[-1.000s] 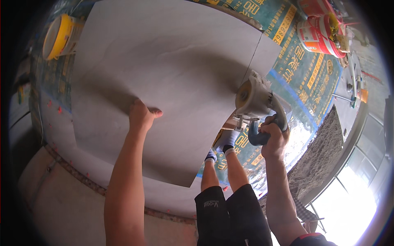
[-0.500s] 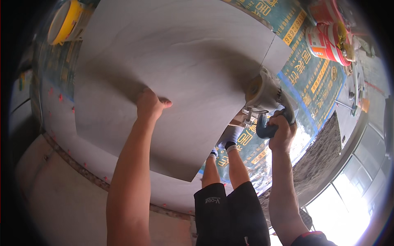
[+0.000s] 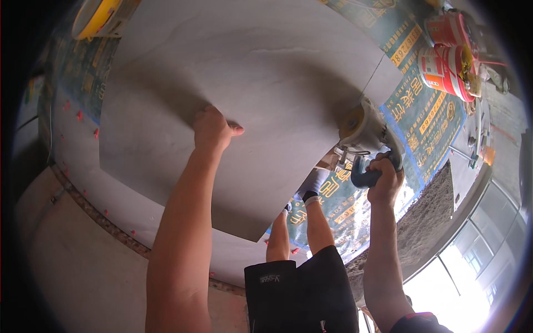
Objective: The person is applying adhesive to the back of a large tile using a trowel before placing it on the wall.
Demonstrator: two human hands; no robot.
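A large grey slab, seemingly a tile (image 3: 266, 72), fills the middle of the view. My left hand (image 3: 212, 129) presses on its face, thumb stretched out to the right; the other fingers are mostly hidden behind the back of the hand. My right hand (image 3: 386, 180) is wrapped round the dark curved handle of a handheld power saw (image 3: 366, 130). The saw's round guard sits at the slab's right edge; its blade is hidden. From the saw a thin dark line (image 3: 373, 75) runs away across the slab to its far edge.
Green printed protective sheeting (image 3: 408, 102) lies beneath and right of the slab. Red-and-white buckets (image 3: 444, 69) stand at far right, a yellow bucket (image 3: 97, 19) at far left. Small red spacers (image 3: 79, 115) dot the pale tiles at left. My legs (image 3: 319, 222) are below the saw.
The view has shifted slightly. Both hands appear a little farther right in the picture, the left one also higher. The saw stays in my right hand at the slab's edge.
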